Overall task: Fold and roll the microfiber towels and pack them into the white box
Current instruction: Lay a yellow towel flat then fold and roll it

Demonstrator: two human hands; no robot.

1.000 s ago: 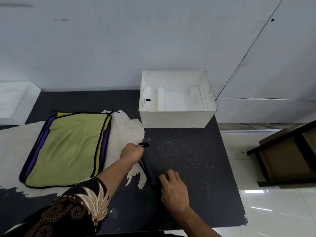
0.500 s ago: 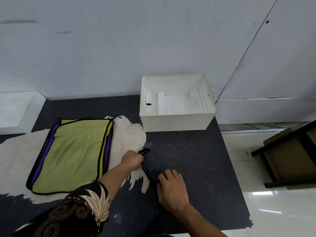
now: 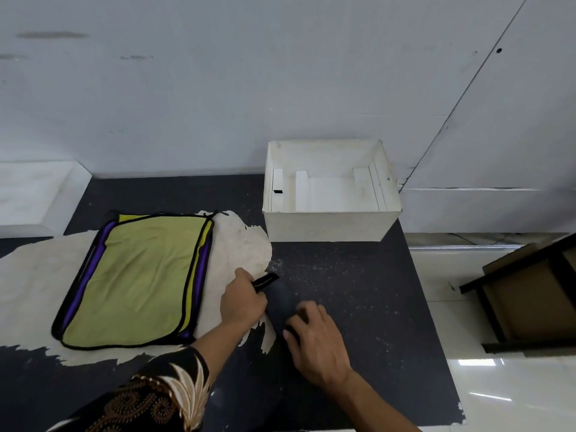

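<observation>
Gripping a dark towel (image 3: 282, 302) with both hands on the black worktop (image 3: 358, 307), the left hand (image 3: 243, 302) curled round the towel's left side, fingertips tucked under and out of sight, a black-trimmed corner poking out past the knuckles toward the box. Just beside it, at the near end, the right hand (image 3: 314, 341), fingers bent over the cloth and thumb drawn in against it. Towel bunched narrow between the two hands, lying slantwise, hard to pick out from the dark surface beneath; folded or part rolled, cannot tell. On the left arm a patterned sleeve (image 3: 162, 397) in black, brown and cream; right forearm bare.

Left of the hands, a flat stack of towels (image 3: 137, 275): yellow-green on top, purple edges showing beneath, all bound in black trim, lying on a pale worn patch (image 3: 243, 244) of the worktop. Beyond the hands, at the far edge against the grey wall (image 3: 280, 88), the white box (image 3: 327, 227), open-topped, only white card inserts showing inside. Well apart to the right, off the worktop, dark-framed brown furniture (image 3: 530, 300) standing on glossy pale floor tiles (image 3: 498, 400)
</observation>
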